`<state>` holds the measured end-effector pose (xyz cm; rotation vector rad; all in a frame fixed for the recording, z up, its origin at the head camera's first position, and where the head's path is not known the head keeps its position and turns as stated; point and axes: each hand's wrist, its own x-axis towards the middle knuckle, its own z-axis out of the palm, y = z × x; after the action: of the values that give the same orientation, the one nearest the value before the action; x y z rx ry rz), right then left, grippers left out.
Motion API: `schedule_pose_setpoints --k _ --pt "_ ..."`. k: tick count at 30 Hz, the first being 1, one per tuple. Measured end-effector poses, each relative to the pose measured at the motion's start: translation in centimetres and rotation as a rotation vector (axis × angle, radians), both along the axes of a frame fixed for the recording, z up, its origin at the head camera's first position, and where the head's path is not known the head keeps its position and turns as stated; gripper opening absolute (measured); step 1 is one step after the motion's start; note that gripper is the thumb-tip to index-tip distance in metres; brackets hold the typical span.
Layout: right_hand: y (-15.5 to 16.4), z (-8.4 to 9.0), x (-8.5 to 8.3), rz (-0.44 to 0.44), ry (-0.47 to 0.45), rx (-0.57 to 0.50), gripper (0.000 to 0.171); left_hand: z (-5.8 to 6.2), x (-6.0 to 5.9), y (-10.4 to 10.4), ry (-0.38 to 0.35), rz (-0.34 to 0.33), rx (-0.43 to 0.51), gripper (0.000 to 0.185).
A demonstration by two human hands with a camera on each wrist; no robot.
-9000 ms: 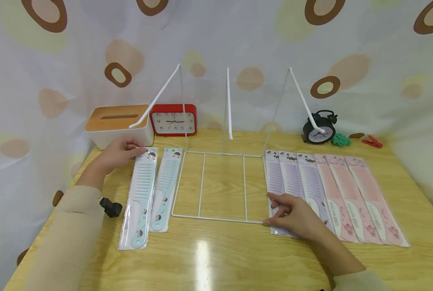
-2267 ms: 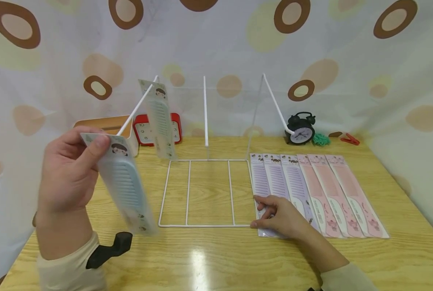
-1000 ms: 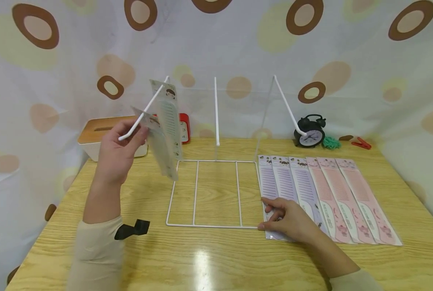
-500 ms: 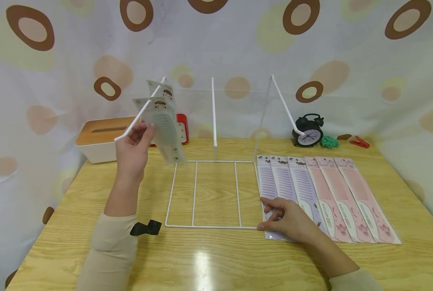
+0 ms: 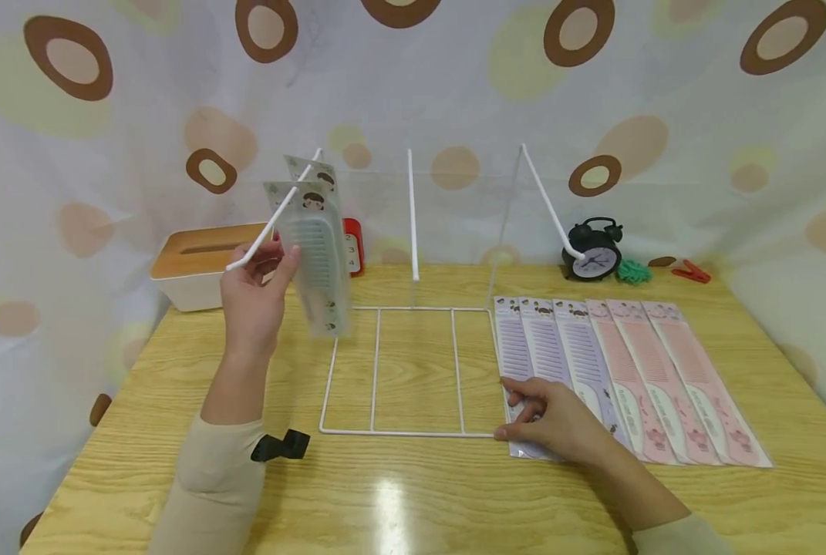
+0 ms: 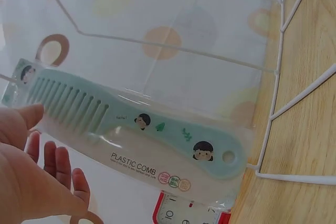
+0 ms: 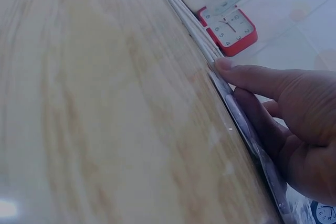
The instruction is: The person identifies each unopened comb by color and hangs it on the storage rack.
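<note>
A white wire rack [image 5: 413, 435] stands on the table with three hooked arms. From its left arm [image 5: 263, 235] hang two packaged mint-green combs, the front comb [image 5: 313, 247] overlapping the rear comb [image 5: 325, 173]. My left hand [image 5: 251, 308] is beside the front comb, thumb tip at its edge; in the left wrist view its fingers [image 6: 63, 163] are loosely bent below the pack. My right hand [image 5: 554, 416] holds the rack's front right corner, thumb on the corner and index finger on the side wire, above the nearest purple comb pack [image 5: 513, 335].
Three purple packs and three pink comb packs [image 5: 693, 362] lie fanned at right. Behind stand a tissue box [image 5: 190, 289], a red clock [image 5: 354, 247] partly hidden by the combs, a black alarm clock [image 5: 593, 258], a green scrunchie [image 5: 633, 271] and a red clip [image 5: 691, 271].
Both green combs have gone from the table to the left arm, the second threaded on and slid back. My left hand has loosened from it. My right hand stays at the rack's corner.
</note>
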<state>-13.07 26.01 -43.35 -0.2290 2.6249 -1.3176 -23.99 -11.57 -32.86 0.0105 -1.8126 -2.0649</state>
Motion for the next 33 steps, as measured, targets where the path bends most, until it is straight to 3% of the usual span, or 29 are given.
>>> schedule_pose_setpoints --k 4,7,13,17,20,27,33 --pt "0.5 0.1 0.0 0.002 -0.052 -0.096 0.076 0.2 1.6 -0.6 -0.001 0.009 -0.054 0.02" --pt "1.4 0.5 -0.6 -0.015 -0.102 -0.148 0.074 0.2 3.0 -1.3 -0.011 -0.041 -0.116 0.021" --pt "3.8 2.1 -3.2 -0.072 -0.09 -0.035 0.078 -1.2 5.3 -3.4 -0.092 -0.317 -0.31 0.036" --pt "4.9 2.9 -5.5 -0.082 -0.06 0.057 0.085 -3.0 5.9 -4.4 -0.156 -0.51 -0.425 0.054" --pt "5.3 3.3 -7.2 -0.081 -0.036 0.114 0.088 -4.3 6.2 -4.7 -0.195 -0.623 -0.45 0.061" --pt "5.4 3.0 -10.4 -0.045 0.019 0.224 0.093 -7.4 6.6 -4.7 -0.24 -0.82 -0.43 0.074" --pt "5.2 2.3 -12.3 0.038 0.016 0.266 0.098 -9.3 6.7 -4.8 -0.302 -0.934 -0.441 0.082"
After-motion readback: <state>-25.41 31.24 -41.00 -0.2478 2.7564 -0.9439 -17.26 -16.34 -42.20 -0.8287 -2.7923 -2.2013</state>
